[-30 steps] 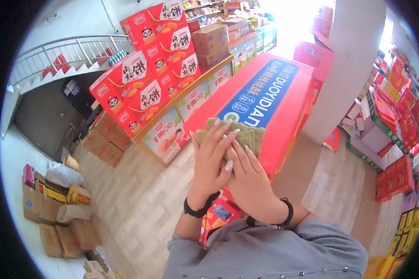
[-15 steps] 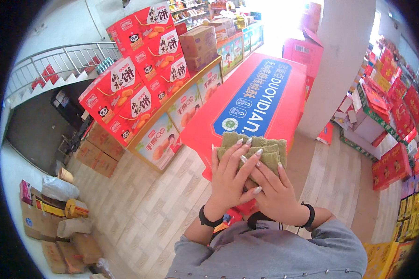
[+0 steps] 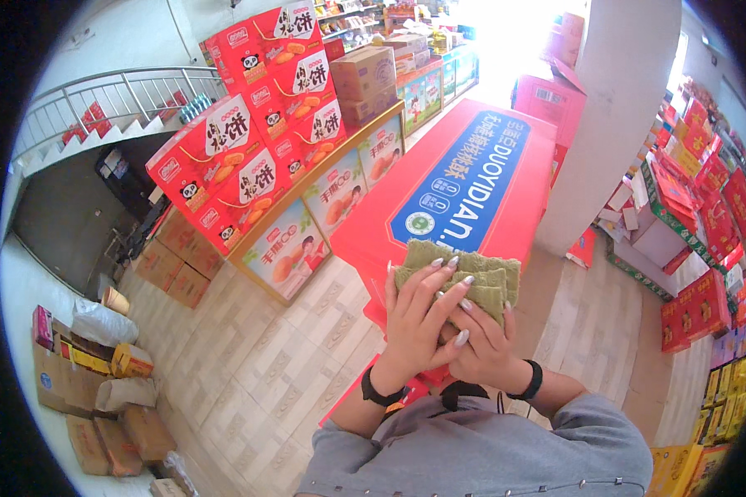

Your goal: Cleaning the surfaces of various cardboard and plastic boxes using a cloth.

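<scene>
A folded olive-green cloth (image 3: 464,263) lies across the near end of a long red display table (image 3: 381,219) with a blue printed panel (image 3: 460,186). My left hand (image 3: 419,319) holds the cloth from above, its fingers spread over the left part and its thumb reaching toward the other hand. Pressed close beside it, my right hand (image 3: 489,344) holds the lower right part, with its fingers partly beneath the left hand's. Both hands overlap near the middle, and the palms hide the cloth's near edge. Each wrist wears a black band.
Red snack cartons (image 3: 249,132) are stacked on a counter (image 3: 323,199) at left. Brown boxes (image 3: 112,439) line the lower left wall. A white pillar (image 3: 609,124) rises right of the table, with red gift boxes (image 3: 696,306) beyond. Wood-look tiles (image 3: 257,373) cover the floor.
The whole view has shifted slightly, so the table and cloth sit a little lower and further right. My right hand has drawn closer to the left; both remain on the cloth.
</scene>
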`<control>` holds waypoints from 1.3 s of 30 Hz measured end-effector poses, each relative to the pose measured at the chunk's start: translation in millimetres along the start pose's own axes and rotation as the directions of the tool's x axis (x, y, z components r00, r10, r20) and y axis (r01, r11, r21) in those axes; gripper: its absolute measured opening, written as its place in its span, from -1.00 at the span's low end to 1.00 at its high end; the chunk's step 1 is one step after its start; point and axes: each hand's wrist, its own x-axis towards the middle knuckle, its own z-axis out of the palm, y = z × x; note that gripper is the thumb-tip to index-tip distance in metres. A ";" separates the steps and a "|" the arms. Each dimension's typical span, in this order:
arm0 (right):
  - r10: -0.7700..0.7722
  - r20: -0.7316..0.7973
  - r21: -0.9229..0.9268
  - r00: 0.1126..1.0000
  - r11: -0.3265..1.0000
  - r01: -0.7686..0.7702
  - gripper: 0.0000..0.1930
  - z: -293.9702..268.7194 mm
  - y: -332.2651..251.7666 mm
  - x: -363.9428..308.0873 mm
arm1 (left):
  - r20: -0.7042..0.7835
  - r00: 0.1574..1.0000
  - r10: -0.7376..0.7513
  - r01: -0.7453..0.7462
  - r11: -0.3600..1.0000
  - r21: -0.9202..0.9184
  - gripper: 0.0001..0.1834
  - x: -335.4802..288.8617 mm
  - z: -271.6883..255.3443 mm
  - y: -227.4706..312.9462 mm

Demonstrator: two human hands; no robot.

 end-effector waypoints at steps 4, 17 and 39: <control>0.049 -0.078 0.032 0.996 0.998 -0.047 -0.74 4.3 -2.6 4.3 | 0.035 0.999 -0.027 0.026 0.999 0.034 -0.45 3.8 -6.8 4.6; -0.066 0.289 0.660 0.955 0.737 -0.149 -0.58 -55.5 52.7 48.9 | 0.220 0.975 -0.029 0.021 0.999 0.040 -0.54 40.6 -26.1 3.4; -0.521 -0.286 0.834 0.804 0.277 0.476 -0.75 -146.2 56.5 119.6 | -0.144 0.990 -0.001 0.023 0.988 0.152 -0.72 32.1 1.1 7.3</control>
